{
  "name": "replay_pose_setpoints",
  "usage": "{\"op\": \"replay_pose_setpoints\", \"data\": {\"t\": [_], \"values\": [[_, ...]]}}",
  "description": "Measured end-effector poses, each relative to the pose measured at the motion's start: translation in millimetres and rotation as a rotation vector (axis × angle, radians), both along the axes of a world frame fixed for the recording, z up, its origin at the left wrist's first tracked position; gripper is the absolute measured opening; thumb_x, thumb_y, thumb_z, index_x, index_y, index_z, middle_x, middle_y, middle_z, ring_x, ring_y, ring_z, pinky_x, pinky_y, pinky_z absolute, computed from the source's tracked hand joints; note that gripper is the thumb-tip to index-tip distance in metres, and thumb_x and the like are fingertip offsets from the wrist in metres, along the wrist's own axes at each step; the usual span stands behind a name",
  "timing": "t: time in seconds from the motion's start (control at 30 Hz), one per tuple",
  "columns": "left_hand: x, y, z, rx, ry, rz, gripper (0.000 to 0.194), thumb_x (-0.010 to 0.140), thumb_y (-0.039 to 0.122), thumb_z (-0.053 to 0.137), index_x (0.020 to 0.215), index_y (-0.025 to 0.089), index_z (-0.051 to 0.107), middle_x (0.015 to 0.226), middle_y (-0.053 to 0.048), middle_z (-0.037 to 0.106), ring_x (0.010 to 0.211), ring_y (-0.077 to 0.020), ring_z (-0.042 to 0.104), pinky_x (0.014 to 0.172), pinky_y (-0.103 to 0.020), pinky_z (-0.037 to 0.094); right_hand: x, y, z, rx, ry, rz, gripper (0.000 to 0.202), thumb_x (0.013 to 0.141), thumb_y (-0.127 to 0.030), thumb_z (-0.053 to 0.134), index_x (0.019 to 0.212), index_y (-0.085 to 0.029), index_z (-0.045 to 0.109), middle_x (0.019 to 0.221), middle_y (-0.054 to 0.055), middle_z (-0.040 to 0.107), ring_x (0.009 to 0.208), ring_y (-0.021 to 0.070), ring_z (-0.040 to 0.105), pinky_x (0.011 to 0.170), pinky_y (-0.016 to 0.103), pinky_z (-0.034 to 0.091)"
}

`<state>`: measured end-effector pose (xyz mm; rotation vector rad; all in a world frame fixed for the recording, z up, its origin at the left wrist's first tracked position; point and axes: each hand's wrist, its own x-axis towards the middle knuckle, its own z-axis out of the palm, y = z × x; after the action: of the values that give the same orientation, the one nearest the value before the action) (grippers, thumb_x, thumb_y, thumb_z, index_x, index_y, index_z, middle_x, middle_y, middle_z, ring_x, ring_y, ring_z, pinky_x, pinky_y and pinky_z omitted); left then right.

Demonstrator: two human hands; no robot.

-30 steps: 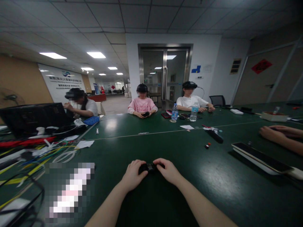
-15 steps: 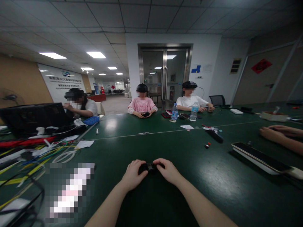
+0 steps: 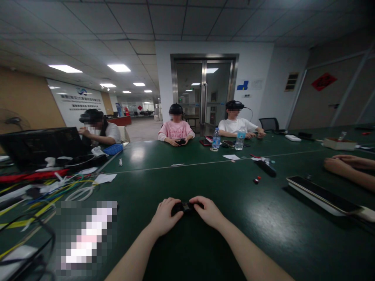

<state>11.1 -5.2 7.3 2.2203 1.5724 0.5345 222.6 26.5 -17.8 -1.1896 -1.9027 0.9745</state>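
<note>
Between my two hands is a small black object, low over the green table or resting on it; its exact kind is too dark to make out. My left hand grips its left end, with the thumb at the near side and the fingers curled over the far side. At the right end, my right hand pinches it between thumb and fingers. Both hands cover the ends, so only the object's middle shows.
On the left lie tangled cables, a white paper and a blurred-out bright item. To the right are a phone on a white box and a co-worker's hands. Two bottles stand near people seated opposite.
My hands and the black object look unmoved. The co-worker's hands at the right edge have shifted slightly to the right.
</note>
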Motion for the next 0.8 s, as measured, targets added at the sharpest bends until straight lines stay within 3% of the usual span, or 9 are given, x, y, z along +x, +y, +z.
{"op": "replay_pose_setpoints", "data": {"t": [0.47,0.8], "values": [[-1.3,3.4,-6.6,0.043,0.003,-0.012,0.04,0.083,0.044,0.049,0.119,0.027,0.052,0.118,-0.003,0.055,0.111,-0.0228,0.046,0.095,-0.036,0.035,1.2,-1.6,2.3,0.008,-0.017,0.02,0.026,0.082,-0.024,0.046,0.102,-0.024,0.062,0.106,0.001,0.063,0.101,0.0186,0.057,0.091,0.035,0.042],[0.2,0.8,-2.3,0.024,-0.003,-0.002,0.041,0.083,0.046,0.049,0.119,0.027,0.052,0.118,-0.003,0.055,0.112,-0.0237,0.046,0.096,-0.038,0.035,0.8,3.0,-4.9,0.025,-0.007,0.013,0.025,0.081,-0.023,0.046,0.101,-0.025,0.062,0.105,0.0,0.063,0.099,0.0182,0.058,0.09,0.035,0.043]]}}
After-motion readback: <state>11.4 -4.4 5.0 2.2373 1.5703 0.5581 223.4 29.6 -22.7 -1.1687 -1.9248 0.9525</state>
